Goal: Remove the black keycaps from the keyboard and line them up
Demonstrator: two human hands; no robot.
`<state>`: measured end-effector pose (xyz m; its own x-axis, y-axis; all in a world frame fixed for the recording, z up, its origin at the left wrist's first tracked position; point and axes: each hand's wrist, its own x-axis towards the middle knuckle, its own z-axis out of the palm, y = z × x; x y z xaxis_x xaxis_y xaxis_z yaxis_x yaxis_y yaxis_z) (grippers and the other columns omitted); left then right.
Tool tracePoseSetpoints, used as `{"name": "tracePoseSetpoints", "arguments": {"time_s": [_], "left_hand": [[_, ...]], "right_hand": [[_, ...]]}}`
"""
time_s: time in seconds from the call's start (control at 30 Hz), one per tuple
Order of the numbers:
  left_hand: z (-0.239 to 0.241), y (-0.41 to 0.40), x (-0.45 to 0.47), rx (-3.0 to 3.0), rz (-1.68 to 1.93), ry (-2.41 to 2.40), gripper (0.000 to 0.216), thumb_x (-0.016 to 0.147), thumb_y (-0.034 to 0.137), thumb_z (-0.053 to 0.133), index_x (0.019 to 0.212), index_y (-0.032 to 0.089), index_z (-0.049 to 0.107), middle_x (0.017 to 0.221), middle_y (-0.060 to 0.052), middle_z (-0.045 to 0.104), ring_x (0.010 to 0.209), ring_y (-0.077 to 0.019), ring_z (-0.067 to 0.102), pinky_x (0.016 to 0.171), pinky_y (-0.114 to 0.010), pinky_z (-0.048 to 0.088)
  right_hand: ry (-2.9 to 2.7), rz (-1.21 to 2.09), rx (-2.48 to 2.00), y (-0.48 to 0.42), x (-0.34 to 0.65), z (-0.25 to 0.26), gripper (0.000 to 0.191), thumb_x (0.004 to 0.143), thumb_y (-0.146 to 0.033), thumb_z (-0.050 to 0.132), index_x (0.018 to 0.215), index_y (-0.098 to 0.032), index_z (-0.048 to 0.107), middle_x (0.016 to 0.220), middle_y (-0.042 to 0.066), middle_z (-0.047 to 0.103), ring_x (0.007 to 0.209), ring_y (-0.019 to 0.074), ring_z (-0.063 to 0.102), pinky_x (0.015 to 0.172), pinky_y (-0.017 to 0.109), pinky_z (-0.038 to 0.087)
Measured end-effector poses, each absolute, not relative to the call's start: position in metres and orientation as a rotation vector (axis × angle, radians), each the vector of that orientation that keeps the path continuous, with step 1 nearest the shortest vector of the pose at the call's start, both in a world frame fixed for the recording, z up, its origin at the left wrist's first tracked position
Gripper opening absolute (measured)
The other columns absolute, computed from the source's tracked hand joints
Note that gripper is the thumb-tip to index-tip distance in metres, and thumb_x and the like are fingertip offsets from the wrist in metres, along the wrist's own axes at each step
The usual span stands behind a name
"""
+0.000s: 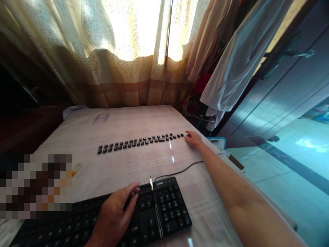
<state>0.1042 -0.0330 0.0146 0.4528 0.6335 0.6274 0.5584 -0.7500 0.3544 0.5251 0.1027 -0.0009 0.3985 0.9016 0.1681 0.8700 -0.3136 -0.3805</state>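
While left hand (115,216) rests on keyboard (169,209), keycap row (138,141) ends at right fingers (189,134).

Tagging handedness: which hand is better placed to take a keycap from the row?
Right, probably: the right hand reaches the right end of the keycap row, fingertips beside the last caps. The left hand rests on the black keyboard, well short of it.

A backlit patterned curtain (120,51) covered the window. Pale garments (239,58) hung beside a dark cabinet (288,89); the floor (290,171) was glossy.
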Motion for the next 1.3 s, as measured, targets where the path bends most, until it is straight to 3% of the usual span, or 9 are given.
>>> {"name": "tracePoseSetpoints", "arguments": {"time_s": [0.2,0.3,0.53,0.73,1.07,1.2,1.3], "left_hand": [[0.012,-0.035,0.105,2.568,1.124,1.087,0.022,0.095,0.030,0.050,0.112,0.023,0.062,0.090,0.000,0.077,0.079,-0.0163,0.074,0.073,-0.026,0.060],[0.012,-0.035,0.105,2.571,1.070,1.088,0.021,0.095,0.029,0.050,0.108,0.022,0.065,0.090,-0.001,0.077,0.080,-0.0175,0.073,0.074,-0.028,0.059],[0.013,-0.035,0.107,2.612,1.012,1.103,0.024,0.096,0.032,0.048,0.103,0.020,0.068,0.093,-0.004,0.077,0.082,-0.0203,0.073,0.075,-0.032,0.058],[0.011,-0.035,0.106,2.608,0.999,1.114,0.026,0.096,0.032,0.046,0.102,0.021,0.069,0.094,-0.005,0.077,0.084,-0.0211,0.073,0.077,-0.033,0.058],[0.010,-0.034,0.106,2.616,1.015,1.092,0.025,0.095,0.029,0.047,0.103,0.020,0.069,0.093,-0.005,0.077,0.083,-0.0211,0.073,0.076,-0.033,0.058],[0.013,-0.036,0.106,2.610,0.998,1.095,0.025,0.095,0.029,0.047,0.103,0.021,0.068,0.093,-0.005,0.077,0.084,-0.0203,0.073,0.079,-0.032,0.058],[0.015,-0.037,0.107,2.616,0.987,1.109,0.025,0.096,0.030,0.046,0.103,0.020,0.068,0.094,-0.005,0.077,0.084,-0.0201,0.073,0.079,-0.032,0.058]], "right_hand": [[-1.669,-0.006,-2.043,0.068,0.487,0.019,0.037,0.085,-0.016,0.058,0.121,-0.019,0.067,0.114,0.011,0.068,0.093,0.0223,0.066,0.087,0.037,0.051],[-1.848,-0.026,-1.857,0.038,0.446,0.029,0.029,0.088,-0.018,0.058,0.114,-0.024,0.070,0.115,0.008,0.068,0.102,0.0212,0.063,0.091,0.033,0.050],[-2.505,-0.262,-1.106,-0.021,0.369,0.032,0.028,0.093,-0.013,0.052,0.112,-0.023,0.070,0.099,0.006,0.070,0.087,0.0165,0.062,0.074,0.027,0.049],[-2.807,-0.349,-1.050,-0.031,0.353,0.036,0.025,0.095,-0.022,0.058,0.117,-0.030,0.067,0.104,0.005,0.068,0.086,0.0179,0.061,0.064,0.026,0.045],[-2.944,-0.479,-0.925,-0.028,0.340,0.048,0.016,0.098,-0.021,0.051,0.096,-0.019,0.067,0.107,0.007,0.067,0.082,0.0166,0.060,0.062,0.026,0.044],[-2.772,-0.366,-0.863,-0.028,0.347,0.037,0.015,0.097,-0.018,0.051,0.095,-0.018,0.066,0.109,0.008,0.069,0.086,0.0165,0.063,0.068,0.026,0.048],[-2.454,-0.112,-1.026,-0.036,0.352,0.032,0.013,0.095,-0.021,0.053,0.093,-0.018,0.066,0.099,0.008,0.072,0.086,0.0170,0.066,0.073,0.027,0.050]]}}
